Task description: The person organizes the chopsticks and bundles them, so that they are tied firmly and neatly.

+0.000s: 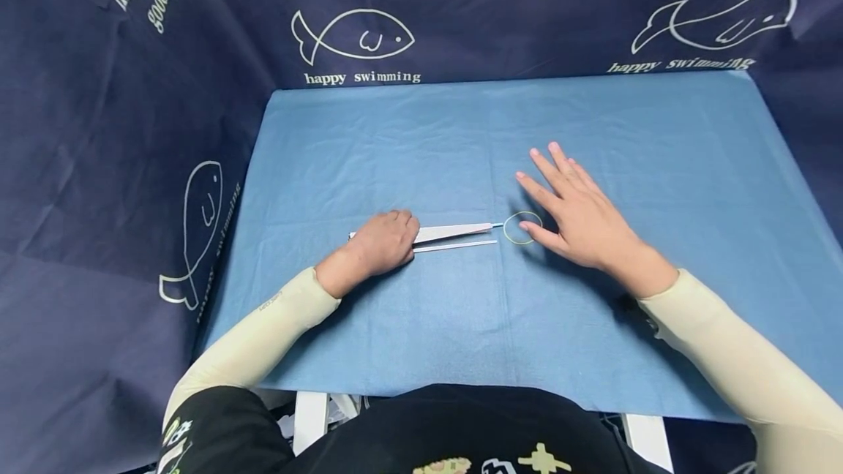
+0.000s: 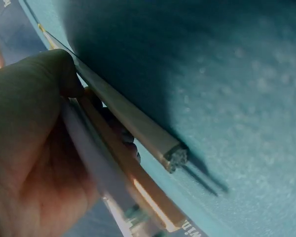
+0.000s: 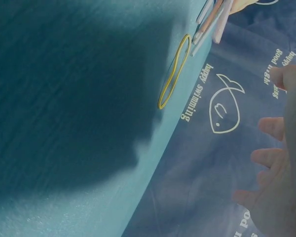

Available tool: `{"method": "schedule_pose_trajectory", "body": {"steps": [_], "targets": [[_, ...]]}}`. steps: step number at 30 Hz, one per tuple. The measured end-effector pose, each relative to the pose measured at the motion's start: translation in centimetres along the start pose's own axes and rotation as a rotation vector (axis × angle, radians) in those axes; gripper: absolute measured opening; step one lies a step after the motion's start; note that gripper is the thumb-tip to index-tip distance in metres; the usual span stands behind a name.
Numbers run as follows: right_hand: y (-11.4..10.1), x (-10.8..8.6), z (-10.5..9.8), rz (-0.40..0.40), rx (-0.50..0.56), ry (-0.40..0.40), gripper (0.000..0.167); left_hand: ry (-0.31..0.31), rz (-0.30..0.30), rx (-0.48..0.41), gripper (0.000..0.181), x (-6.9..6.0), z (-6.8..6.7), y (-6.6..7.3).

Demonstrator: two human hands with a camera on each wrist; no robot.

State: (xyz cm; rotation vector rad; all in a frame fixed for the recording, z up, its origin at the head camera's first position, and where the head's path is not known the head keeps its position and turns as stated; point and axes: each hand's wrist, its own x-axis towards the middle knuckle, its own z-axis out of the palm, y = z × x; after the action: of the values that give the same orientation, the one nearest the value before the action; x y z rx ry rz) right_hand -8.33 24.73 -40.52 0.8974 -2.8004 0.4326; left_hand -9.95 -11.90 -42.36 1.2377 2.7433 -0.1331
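My left hand [image 1: 387,241] grips a small bundle of chopsticks [image 1: 454,232], whose thin ends point right toward the middle of the cloth. In the left wrist view, several squared thick ends stick out past the fingers; one chopstick [image 2: 138,121] is pale, another [image 2: 155,200] orange-brown. A yellow rubber band [image 1: 520,243] lies as a loose loop just beyond the thin tips. My right hand [image 1: 582,222] is spread above the cloth beside the band, fingers straight, holding nothing. From the head view, its thumb overlaps the loop; the right wrist view shows the rubber band [image 3: 161,105] apart from the fingers.
Light blue cloth [image 1: 369,145] covers the table. Dark blue curtains [image 1: 487,20] with white fish prints rise behind it and at the sides. White table legs [image 1: 311,419] show at the front edge, by the person's body.
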Motion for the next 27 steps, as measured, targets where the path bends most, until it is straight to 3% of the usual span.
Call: {"method": "schedule_pose_trajectory", "body": {"steps": [10,21,27], "targets": [[-0.1,0.1,0.2,0.009,0.014,-0.009,0.076,-0.018,-0.041,0.031,0.027,-0.5,-0.2,0.8],[-0.2,0.2,0.1,0.021,0.018,-0.023,0.073,-0.026,0.003,-0.058,0.032,-1.0,-0.3,1.3],[-0.2,0.3,0.2,0.025,0.026,-0.029,0.073,-0.048,0.007,-0.032,0.029,-0.6,-0.3,1.6]]}}
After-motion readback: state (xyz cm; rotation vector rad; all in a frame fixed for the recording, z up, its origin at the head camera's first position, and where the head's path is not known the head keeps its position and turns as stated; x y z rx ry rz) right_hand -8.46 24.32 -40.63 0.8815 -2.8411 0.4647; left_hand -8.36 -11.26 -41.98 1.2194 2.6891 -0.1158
